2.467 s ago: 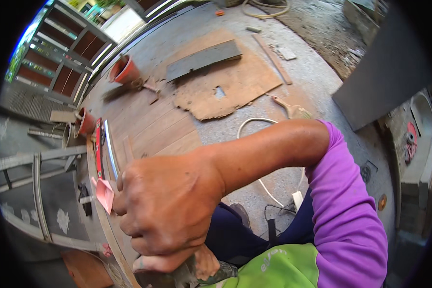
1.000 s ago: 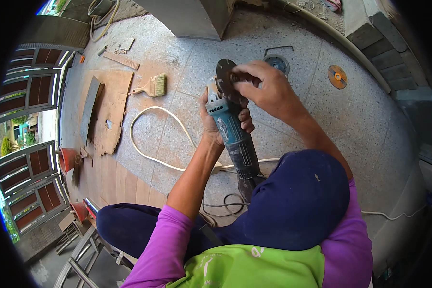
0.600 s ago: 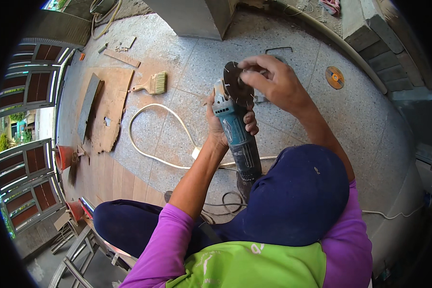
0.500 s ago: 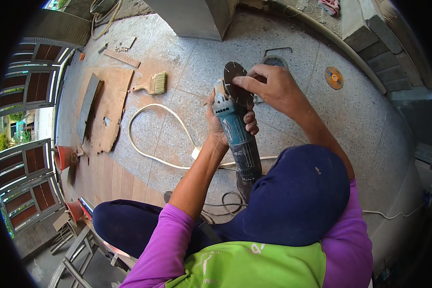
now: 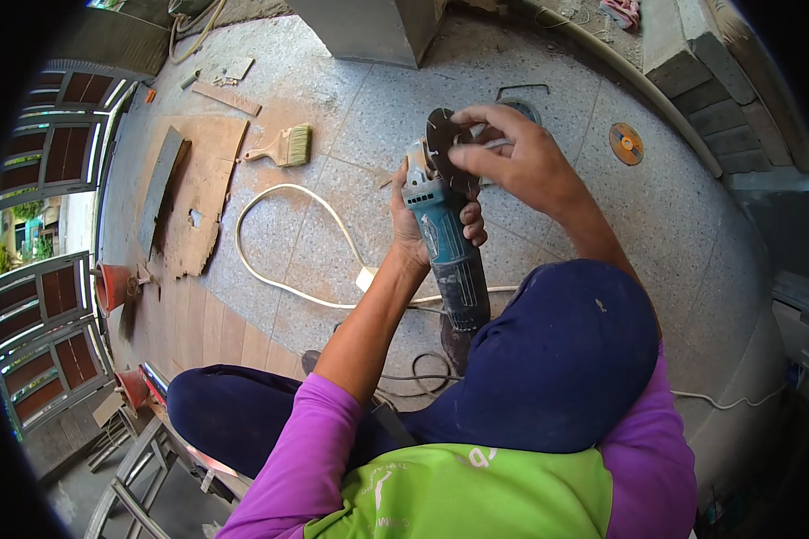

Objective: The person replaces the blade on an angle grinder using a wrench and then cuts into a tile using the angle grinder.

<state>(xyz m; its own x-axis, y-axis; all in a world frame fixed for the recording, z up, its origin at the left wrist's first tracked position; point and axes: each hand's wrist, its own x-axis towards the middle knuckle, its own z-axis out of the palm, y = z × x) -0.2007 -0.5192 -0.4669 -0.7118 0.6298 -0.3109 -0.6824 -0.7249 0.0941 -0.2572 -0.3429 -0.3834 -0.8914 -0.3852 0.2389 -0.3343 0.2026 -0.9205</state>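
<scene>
My left hand (image 5: 408,232) is wrapped round the front of a teal and black angle grinder (image 5: 455,260), its fingertips showing on the right side. The tool's rear end points down toward my raised knee. At its head sits a dark, slotted cutting disc (image 5: 440,136), tilted nearly edge-on. My right hand (image 5: 532,169) is at the disc's right side, with bent thumb and index finger against its face and edge. The disc's centre is partly hidden by these fingers. Behind the right hand lies a partly covered grey round piece (image 5: 523,110) on the floor.
An orange disc (image 5: 626,144) lies at the right. A paint brush (image 5: 287,146), a torn brown board (image 5: 208,193) and a wood strip (image 5: 226,99) are on the left floor. A white cable (image 5: 243,235) loops nearby. A grey pillar (image 5: 360,31) stands ahead.
My right thumb and index finger have spread further apart, the index finger now higher on the disc. The grinder and disc have shifted slightly; the left hand keeps its hold.
</scene>
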